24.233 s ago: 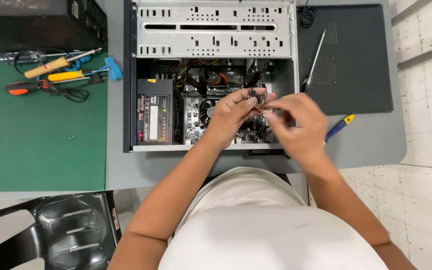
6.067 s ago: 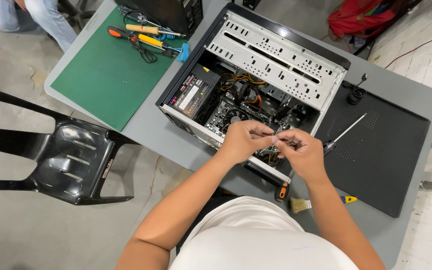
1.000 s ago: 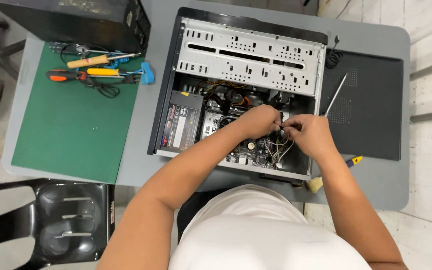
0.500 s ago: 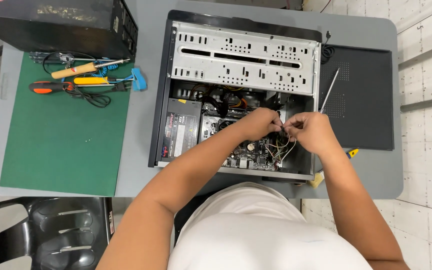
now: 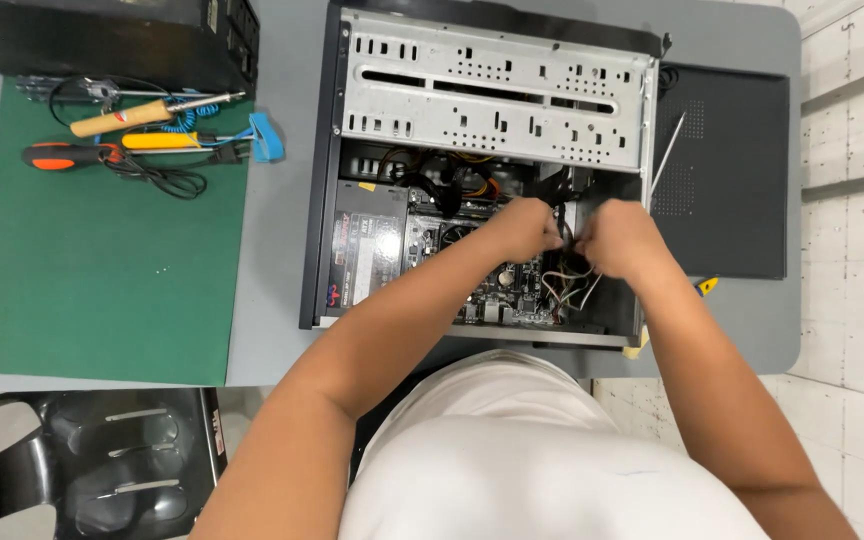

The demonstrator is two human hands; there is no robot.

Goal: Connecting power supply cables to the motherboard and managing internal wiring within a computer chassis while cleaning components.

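An open computer case (image 5: 324, 180) lies on its side on the grey table (image 5: 282, 300). Inside it are a black power supply (image 5: 360, 255), a motherboard (image 5: 497, 295) and bundles of cables (image 5: 567, 285). My left hand (image 5: 522, 228) and my right hand (image 5: 620, 238) are both down in the case, close together. Their fingers are closed on a small dark cable connector between them, which is mostly hidden by the hands.
The case's black side panel (image 5: 727, 170) lies to the right with a long screwdriver (image 5: 666, 155) on its edge. A green mat (image 5: 102, 270) at left holds several screwdrivers (image 5: 117, 115) and a blue cable. A second black case (image 5: 102, 40) is at top left, a black chair (image 5: 82, 470) at bottom left.
The view has shifted slightly. Both hands stay in the same spot inside the case, still working the cable between them.
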